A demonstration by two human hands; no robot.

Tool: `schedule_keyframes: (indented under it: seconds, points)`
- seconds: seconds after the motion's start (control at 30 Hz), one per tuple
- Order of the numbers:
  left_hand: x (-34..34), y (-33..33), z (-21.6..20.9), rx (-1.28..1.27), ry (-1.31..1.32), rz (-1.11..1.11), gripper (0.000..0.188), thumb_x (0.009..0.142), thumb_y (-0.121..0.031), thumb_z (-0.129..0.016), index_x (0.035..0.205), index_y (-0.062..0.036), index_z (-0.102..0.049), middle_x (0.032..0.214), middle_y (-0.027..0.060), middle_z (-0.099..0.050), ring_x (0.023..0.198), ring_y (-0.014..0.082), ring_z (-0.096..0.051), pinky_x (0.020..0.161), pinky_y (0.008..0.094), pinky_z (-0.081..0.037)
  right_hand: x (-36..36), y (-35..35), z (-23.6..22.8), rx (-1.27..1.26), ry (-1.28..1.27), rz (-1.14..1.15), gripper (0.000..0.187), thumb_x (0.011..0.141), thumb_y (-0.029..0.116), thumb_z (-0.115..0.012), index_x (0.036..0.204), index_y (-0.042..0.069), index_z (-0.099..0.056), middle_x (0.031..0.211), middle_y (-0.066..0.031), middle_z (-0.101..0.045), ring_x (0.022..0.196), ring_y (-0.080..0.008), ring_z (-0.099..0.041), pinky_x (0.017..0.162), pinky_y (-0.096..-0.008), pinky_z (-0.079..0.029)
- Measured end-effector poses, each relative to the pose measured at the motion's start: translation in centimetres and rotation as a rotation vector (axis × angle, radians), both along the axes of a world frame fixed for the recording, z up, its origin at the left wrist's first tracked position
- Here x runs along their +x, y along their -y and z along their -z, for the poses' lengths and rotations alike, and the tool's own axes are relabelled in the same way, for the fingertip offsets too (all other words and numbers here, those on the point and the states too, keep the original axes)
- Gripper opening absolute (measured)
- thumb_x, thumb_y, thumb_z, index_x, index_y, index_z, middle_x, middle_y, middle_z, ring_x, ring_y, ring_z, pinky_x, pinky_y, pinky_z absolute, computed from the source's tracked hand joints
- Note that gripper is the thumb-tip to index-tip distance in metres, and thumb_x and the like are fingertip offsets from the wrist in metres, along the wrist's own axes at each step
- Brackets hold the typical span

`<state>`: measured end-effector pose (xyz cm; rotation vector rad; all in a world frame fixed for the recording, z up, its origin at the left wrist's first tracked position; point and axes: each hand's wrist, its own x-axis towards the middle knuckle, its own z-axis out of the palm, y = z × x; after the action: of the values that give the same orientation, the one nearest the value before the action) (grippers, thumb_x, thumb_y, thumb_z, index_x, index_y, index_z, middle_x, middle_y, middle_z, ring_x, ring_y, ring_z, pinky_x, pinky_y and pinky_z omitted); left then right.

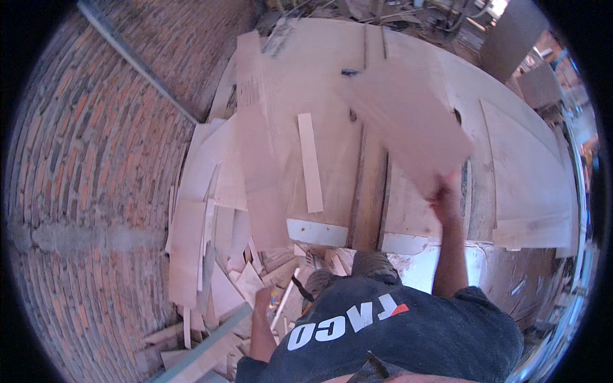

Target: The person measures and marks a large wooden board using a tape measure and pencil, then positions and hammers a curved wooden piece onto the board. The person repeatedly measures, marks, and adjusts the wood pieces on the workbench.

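My right hand (447,198) is closed on the near end of a flat, thin brown wooden board (408,118). The board slants over the right middle of the work table (332,70), blurred along its edges. Low by my left side, my left hand (264,299) is closed around a small yellow-and-red thing (274,297), too small to name. A thin white strip (286,300) runs close beside that hand. On the table lie a short pale wooden strip (310,163) and a long brown board (258,140), left of the board I hold.
A brick wall (96,159) rises on the left, with sheets and offcuts (186,252) leaning along it. Scrap wood (252,281) litters the floor by my feet. A dark groove (370,185) crosses the table, and a large panel (530,172) lies at the right.
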<state>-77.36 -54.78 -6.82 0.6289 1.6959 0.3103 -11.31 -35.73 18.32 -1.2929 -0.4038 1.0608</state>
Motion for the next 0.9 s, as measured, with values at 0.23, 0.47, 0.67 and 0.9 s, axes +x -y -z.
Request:
schedule_keyframes:
  seconds: [0.23, 0.47, 0.67, 0.9]
  points:
    - [1.2, -0.9, 4.1, 0.065, 0.263, 0.194, 0.033, 0.093, -0.033, -0.079, 0.106, -0.0027, -0.075, 0.093, 0.0119, -0.073, 0.068, 0.0272, -0.072, 0.058, 0.0429, -0.06, -25.2, -17.7, 5.8, -0.196, -0.214, -0.212, 0.023, 0.098, 0.033, -0.075, 0.089, 0.019, -0.06, 0.07, 0.0029, -0.05, 0.052, -0.0116, -0.044, 0.044, -0.0292, -0.034]
    - [6.1, -5.6, -7.5, -0.204, 0.199, 0.114, 0.027, 0.096, -0.029, -0.075, 0.101, -0.0033, -0.073, 0.086, 0.0053, -0.068, 0.071, 0.0205, -0.068, 0.066, 0.0401, -0.059, -29.2, -21.2, 15.4, -0.273, -0.133, -0.648, 0.02, 0.096, 0.027, -0.074, 0.097, 0.014, -0.06, 0.078, 0.0005, -0.054, 0.06, -0.0124, -0.049, 0.046, -0.0312, -0.033]
    - [9.5, -6.4, -12.5, 0.207, 0.166, 0.292, 0.025, 0.097, -0.025, -0.072, 0.1, -0.0002, -0.074, 0.084, 0.0042, -0.068, 0.074, 0.0159, -0.065, 0.072, 0.0345, -0.055, -26.1, -17.7, 12.0, -0.579, 0.125, -0.349, 0.036, 0.093, 0.025, -0.073, 0.123, 0.009, -0.063, 0.102, -0.0127, -0.067, 0.087, -0.0264, -0.065, 0.069, -0.0412, -0.051]
    - [19.7, -15.4, -21.0, 0.49, -0.048, 0.351, 0.022, 0.095, -0.019, -0.072, 0.096, 0.0031, -0.076, 0.079, 0.0026, -0.068, 0.076, 0.0117, -0.062, 0.073, 0.0301, -0.05, -15.4, -7.3, 10.4, 0.013, 0.644, -0.533, 0.031, 0.091, 0.026, -0.074, 0.111, 0.003, -0.07, 0.096, -0.0144, -0.071, 0.089, -0.0225, -0.067, 0.077, -0.0411, -0.055]
